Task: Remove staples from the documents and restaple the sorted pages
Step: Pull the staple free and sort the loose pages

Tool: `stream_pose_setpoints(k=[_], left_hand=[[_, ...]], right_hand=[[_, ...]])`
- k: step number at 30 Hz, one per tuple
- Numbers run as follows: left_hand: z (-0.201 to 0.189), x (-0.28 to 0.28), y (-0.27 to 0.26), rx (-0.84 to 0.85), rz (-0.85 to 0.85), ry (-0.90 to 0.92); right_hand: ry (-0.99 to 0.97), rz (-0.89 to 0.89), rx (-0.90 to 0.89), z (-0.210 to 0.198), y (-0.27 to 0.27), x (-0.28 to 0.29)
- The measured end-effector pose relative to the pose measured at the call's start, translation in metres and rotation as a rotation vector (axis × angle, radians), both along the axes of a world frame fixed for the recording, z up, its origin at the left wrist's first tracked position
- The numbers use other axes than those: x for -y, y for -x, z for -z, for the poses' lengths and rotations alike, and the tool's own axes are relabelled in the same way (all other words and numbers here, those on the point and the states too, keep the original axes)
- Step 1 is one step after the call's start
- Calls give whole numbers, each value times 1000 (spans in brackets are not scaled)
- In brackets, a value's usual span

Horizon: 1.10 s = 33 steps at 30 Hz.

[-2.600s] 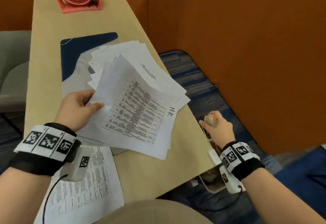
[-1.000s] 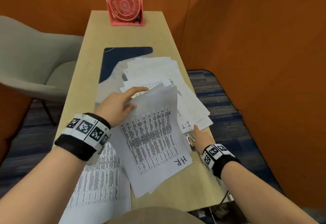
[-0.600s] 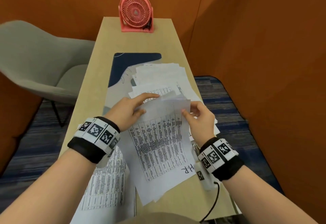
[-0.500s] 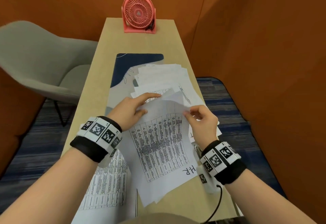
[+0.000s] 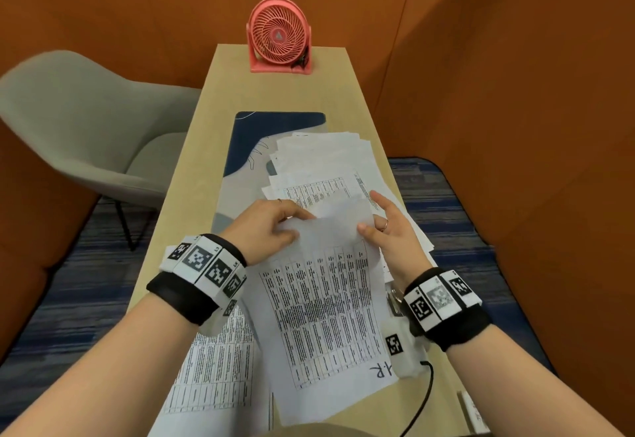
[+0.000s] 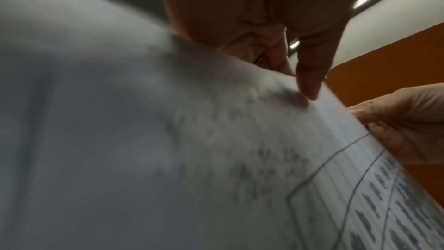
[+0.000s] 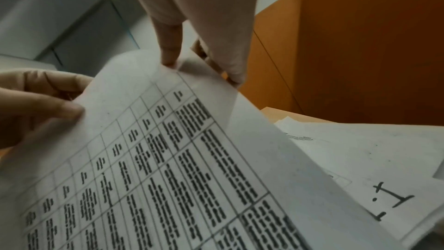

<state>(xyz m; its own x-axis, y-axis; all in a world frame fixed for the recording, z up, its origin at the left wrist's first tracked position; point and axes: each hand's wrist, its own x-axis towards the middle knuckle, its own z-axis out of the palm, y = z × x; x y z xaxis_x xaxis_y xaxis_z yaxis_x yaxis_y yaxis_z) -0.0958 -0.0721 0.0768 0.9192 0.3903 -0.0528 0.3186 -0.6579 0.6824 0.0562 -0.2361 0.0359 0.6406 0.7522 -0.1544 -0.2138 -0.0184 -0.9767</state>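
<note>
White printed pages point(image 5: 323, 302) are pinched at 12 o'clock edge by my left hand point(image 5: 264, 227) fingers point(image 7: 57, 109) and right hand point(image 5: 391, 233) fingers point(image 7: 168, 48).

The right hand point(image 5: 395, 233), earlier down at 3 o'clock off the table edge, has come up to pinch the top right corner of the H.R sheaf point(image 5: 323, 302); the left hand point(image 5: 266, 227) has shifted to its top left corner.

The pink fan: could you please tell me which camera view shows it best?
The head view: the pink fan stands whole and upright at the far end of the table. Neither wrist view shows it; paper and fingers fill both.
</note>
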Motion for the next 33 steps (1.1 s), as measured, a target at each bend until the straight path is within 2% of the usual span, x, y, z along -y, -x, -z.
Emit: stream_pose_setpoints(k=[4,7,12,14,16,20,26,29,33], left_hand=[[0,6,-2,40,-34,5],[1,7,-3,58,-71,-29],[2,8,-3,77,-37,2],[2,7,-4,66,-7,-16],[3,5,-5,56,4,-23],[5,4,-7,27,-15,-29],[4,11,-10,100,-29,11],[3,14,-8,166,-44,18],[2,14,-4,239,-77,-3]], right_hand=[[52,20,33,-4,1,-5],[90,101,73,-2,3,-8],[151,304,358,7,11,-7],[121,334,402,8,13,-7],[81,260,383,9,12,-6],[-8,79,210,5,13,-9],[-4,-24,316,5,13,-18],[-3,-28,210,4,12,-20],[-63,-43,159,-1,16,-19]])
